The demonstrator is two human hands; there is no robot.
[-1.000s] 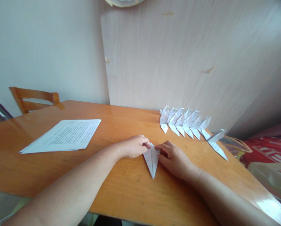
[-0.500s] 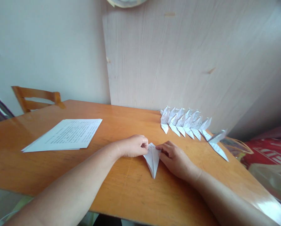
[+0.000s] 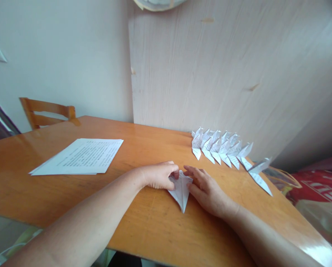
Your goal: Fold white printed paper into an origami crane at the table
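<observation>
A white folded paper (image 3: 182, 193), kite-shaped with its narrow point towards me, lies on the wooden table between both hands. My left hand (image 3: 162, 175) is closed on its upper left edge, thumb on the paper and fingers curled at the top. On the other side, my right hand (image 3: 206, 187) has its thumb touching the right edge, while its fingers stretch apart from the thumb above the upper right corner. A crease runs down the middle of the paper. The fingertips partly cover its upper corners.
Several folded paper pieces (image 3: 216, 147) stand in rows at the back right, with another folded piece (image 3: 259, 174) near the right edge. Printed sheets (image 3: 85, 157) lie stacked at left on the table (image 3: 143, 226). Beyond are a wooden chair (image 3: 49, 107) and a red bag (image 3: 318, 185).
My right fingers have lifted and spread from the paper's upper right corner. The left thumb now shows on the paper, whose top has spread a little wider. The view has shifted slightly.
</observation>
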